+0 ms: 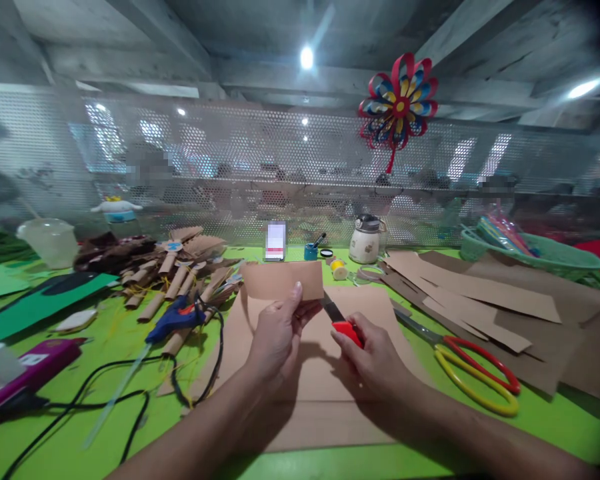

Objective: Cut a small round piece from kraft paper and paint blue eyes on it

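Note:
My left hand (280, 330) pinches a small brown kraft paper piece (280, 280), held up with its edge folded or curved, thumb in front and fingers behind. In my right hand (370, 350) is a red-handled knife (346, 330). Its dark blade points up and left, close to the right edge of the held paper; whether the two touch I cannot tell. Beneath both hands lies a large brown kraft sheet (315, 373), shadowed by my arms. Scissors (473, 367) with one red and one yellow handle rest right of my right hand.
A blue glue gun (177, 319) with a black cord lies left, before a pile of rolled paper pieces (177, 280). Brown sheets (500, 293) are stacked right. Behind stand a phone (275, 240), a yellow thread spool (338, 269) and a white bottle (365, 240).

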Tool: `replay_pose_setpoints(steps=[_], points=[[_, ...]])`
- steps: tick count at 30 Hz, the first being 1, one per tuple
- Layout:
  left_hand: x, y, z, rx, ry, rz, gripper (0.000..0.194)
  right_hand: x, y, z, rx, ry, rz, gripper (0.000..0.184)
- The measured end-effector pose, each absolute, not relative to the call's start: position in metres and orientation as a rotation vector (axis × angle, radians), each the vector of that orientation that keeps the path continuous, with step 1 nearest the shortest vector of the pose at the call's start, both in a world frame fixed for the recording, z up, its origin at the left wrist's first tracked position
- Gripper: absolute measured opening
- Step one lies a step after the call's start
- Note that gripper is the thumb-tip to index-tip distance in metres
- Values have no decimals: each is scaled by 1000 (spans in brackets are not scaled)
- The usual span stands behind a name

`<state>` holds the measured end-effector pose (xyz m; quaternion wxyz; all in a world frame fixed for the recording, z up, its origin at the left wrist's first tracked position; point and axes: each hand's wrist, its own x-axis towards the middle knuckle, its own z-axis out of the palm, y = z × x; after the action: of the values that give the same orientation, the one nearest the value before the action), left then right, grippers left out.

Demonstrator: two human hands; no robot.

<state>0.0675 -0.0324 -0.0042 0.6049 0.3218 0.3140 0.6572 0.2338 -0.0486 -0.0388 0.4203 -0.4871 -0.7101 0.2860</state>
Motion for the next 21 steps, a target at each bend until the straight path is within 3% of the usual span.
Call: replay_pose_setpoints(steps=[21], points=[[69, -37, -11, 867, 824, 1428, 24, 236, -46, -34, -1226, -1723, 758, 30]])
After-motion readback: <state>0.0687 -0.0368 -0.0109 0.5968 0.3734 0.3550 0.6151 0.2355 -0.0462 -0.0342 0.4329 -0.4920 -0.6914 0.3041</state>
